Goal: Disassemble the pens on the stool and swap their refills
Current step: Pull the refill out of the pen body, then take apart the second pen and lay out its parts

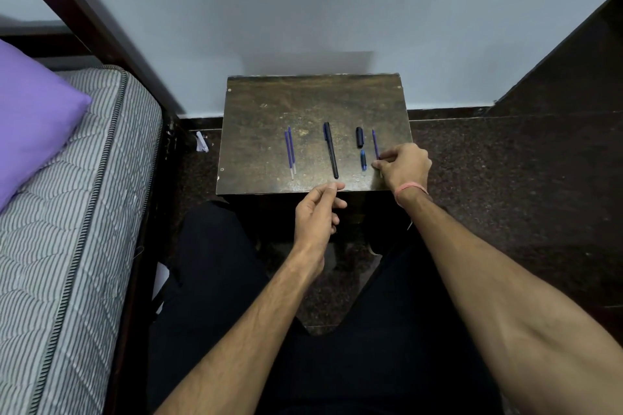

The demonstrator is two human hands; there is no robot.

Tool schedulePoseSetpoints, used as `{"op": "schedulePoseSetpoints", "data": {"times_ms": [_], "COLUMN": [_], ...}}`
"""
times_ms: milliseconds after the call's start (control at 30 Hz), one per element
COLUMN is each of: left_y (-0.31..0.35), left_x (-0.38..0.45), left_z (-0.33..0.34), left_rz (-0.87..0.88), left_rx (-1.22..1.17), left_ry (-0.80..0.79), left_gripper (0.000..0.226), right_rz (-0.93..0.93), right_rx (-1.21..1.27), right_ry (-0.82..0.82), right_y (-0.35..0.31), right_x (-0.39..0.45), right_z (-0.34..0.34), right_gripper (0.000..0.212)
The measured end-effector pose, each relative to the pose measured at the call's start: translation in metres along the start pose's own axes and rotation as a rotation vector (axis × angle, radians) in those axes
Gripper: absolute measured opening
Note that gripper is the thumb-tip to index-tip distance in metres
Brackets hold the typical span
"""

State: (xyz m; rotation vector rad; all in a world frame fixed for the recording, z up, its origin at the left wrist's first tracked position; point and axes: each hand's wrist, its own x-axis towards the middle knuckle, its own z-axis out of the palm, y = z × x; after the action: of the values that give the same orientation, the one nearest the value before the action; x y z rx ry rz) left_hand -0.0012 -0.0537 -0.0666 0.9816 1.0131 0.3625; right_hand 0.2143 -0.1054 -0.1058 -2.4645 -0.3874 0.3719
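On the dark wooden stool [269, 94] lie two blue refills [290, 153] side by side at the left. A whole black pen [330, 150] lies in the middle. To its right are a black cap [359, 137] and a short blue tip piece [363, 160]. At the right a thin blue refill [375, 143] lies on the stool, and my right hand [404, 167] pinches its near end with thumb and fingers. My left hand [318, 209] hovers at the stool's front edge, fingers loosely curled, holding nothing.
A striped mattress [67, 212] with a purple pillow [30, 111] runs along the left, behind a dark bed frame. A pale wall stands behind the stool. Dark speckled floor [505, 178] spreads to the right. My legs in dark trousers are below the stool.
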Motion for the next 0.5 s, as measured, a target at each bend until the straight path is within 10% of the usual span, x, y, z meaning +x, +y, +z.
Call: {"op": "schedulePoseSetpoints", "data": {"times_ms": [500], "left_y": [0.009], "left_x": [0.001], "left_z": [-0.009], "left_rz": [-0.044], "left_rx": [-0.072], "left_ry": [0.077], "left_gripper": [0.039], "right_rz": [-0.218], "right_rx": [0.305], "right_ry": [-0.098], "right_y": [-0.03], "right_x": [-0.062], "right_z": [-0.001], "right_gripper": [0.003]}}
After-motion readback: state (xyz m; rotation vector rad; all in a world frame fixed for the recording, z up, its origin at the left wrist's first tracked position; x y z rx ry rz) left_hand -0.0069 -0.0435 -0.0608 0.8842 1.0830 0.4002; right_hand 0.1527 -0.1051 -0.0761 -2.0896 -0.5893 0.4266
